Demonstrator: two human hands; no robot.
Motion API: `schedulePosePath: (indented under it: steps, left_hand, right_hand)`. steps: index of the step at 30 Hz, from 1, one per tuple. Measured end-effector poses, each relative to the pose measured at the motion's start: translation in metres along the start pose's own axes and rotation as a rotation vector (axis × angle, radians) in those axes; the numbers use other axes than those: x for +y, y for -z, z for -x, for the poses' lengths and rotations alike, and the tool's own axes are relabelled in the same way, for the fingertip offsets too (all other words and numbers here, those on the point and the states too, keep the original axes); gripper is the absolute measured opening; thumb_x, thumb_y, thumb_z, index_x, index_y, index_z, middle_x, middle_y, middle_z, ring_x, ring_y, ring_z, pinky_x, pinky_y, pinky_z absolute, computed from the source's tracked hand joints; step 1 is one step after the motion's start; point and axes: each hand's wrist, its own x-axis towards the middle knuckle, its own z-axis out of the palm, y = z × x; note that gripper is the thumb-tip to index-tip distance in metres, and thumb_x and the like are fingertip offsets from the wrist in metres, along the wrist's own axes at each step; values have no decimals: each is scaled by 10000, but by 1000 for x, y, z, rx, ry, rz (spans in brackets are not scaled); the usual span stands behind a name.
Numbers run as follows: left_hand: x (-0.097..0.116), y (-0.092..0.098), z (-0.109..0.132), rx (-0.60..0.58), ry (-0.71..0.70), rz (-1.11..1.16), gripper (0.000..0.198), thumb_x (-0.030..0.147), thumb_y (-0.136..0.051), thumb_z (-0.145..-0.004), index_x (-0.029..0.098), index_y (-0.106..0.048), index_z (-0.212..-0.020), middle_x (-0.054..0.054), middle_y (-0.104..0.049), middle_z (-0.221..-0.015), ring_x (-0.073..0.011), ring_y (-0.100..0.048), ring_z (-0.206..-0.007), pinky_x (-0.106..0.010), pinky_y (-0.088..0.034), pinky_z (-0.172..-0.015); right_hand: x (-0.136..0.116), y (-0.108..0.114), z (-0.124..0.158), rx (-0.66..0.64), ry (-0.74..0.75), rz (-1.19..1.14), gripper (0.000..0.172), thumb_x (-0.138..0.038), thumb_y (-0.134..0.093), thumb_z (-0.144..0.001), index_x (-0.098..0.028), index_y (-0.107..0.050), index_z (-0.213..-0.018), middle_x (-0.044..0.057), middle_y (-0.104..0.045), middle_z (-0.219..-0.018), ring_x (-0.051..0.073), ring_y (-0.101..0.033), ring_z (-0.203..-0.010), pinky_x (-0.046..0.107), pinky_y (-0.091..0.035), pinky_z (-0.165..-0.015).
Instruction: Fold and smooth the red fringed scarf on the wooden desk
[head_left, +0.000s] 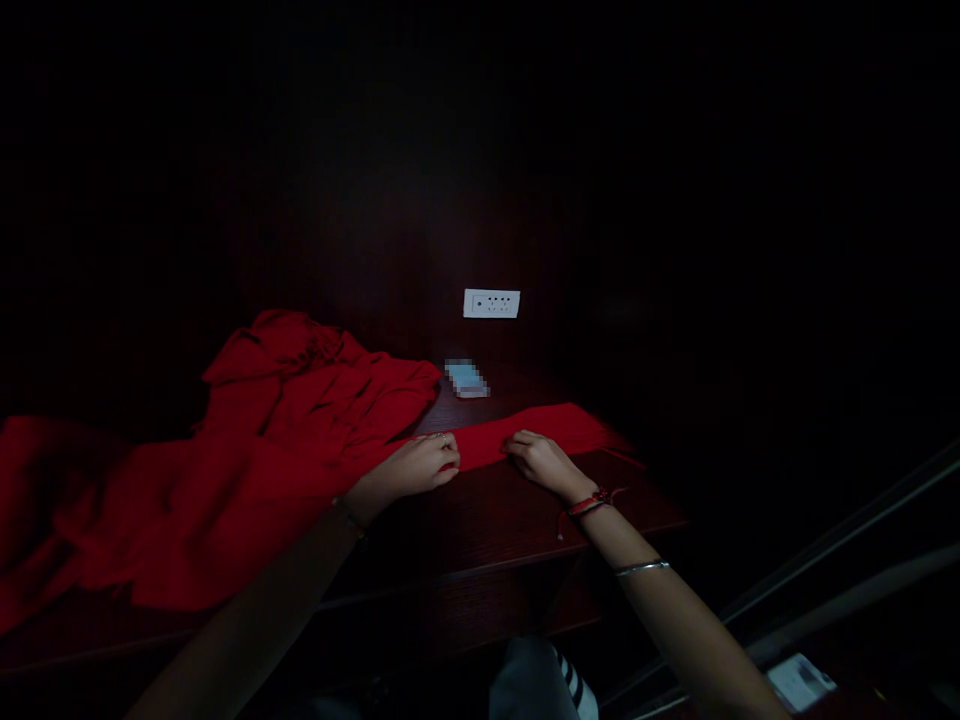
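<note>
At the lower edge, nearest the camera, the right forearm (pixel 667 610) and the left forearm (pixel 262 620) are stretched over the desk (pixel 480 530); between them a grey trouser leg (pixel 529 685) with dark and white stripes is seen below the desk's front edge. A flat strip of red cloth (pixel 484 446) is laid across the dark wood, its fringed end pointed to the right. The cloth is touched by the left hand (pixel 424 463) with curled fingers, and its near edge is met by the bent fingertips of the right hand (pixel 541 460). Whether it is pinched or merely pressed by either grip cannot be told. A ring is worn on the left hand; the right wrist is circled by a red cord bracelet (pixel 592 503) and, higher up, a silver bangle (pixel 643 568). To the left, more red fabric (pixel 300 390) is heaped in loose folds. Just beyond the strip, a pale blue object (pixel 466 379) is blurred by pixels. A white socket plate (pixel 492 304) is mounted on the wall behind.
</note>
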Motion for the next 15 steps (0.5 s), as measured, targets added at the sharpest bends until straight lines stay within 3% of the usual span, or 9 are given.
schedulePosePath:
  steps: [4, 7, 11, 15]
  left_hand:
    - [6, -13, -6, 35, 94, 45, 347, 281, -274, -881, 157, -462, -1146, -97, -413, -1262, -186, -364, -1159, -333, -269, -964]
    - [9, -18, -5, -125, 194, 88, 461, 343, -226, -883, 148, -270, -1298, -101, -251, -1375, -224, -189, -1259, -411, -190, -1001]
    - [13, -14, -4, -290, 237, 141, 496, 355, -155, -881, 154, -184, -1334, -65, -165, -1402, -209, -109, -1279, -415, -135, -1020]
    - [17, -14, -5, -198, 320, 69, 487, 307, -152, -870, 158, -197, -1332, -51, -142, -1407, -219, -99, -1280, -447, -116, -1016]
  right_hand:
    - [-4, -2, 1, 36, 2, -114, 332, -169, -410, -810, -156, -518, -1124, 85, -539, -1120, 173, -465, -1045, 329, -360, -916]
    - [-4, -7, 2, -20, -11, -150, 381, -226, -387, -826, -133, -475, -1184, 105, -484, -1211, 192, -413, -1129, 362, -327, -961]
    - [-2, -6, 2, -48, -50, -186, 411, -274, -313, -860, -112, -449, -1212, 113, -460, -1240, 182, -366, -1176, 354, -282, -995]
    - [-8, -1, -14, 5, -198, -171, 469, -321, -242, -878, -99, -355, -1275, 112, -325, -1336, 193, -229, -1247, 391, -200, -1023]
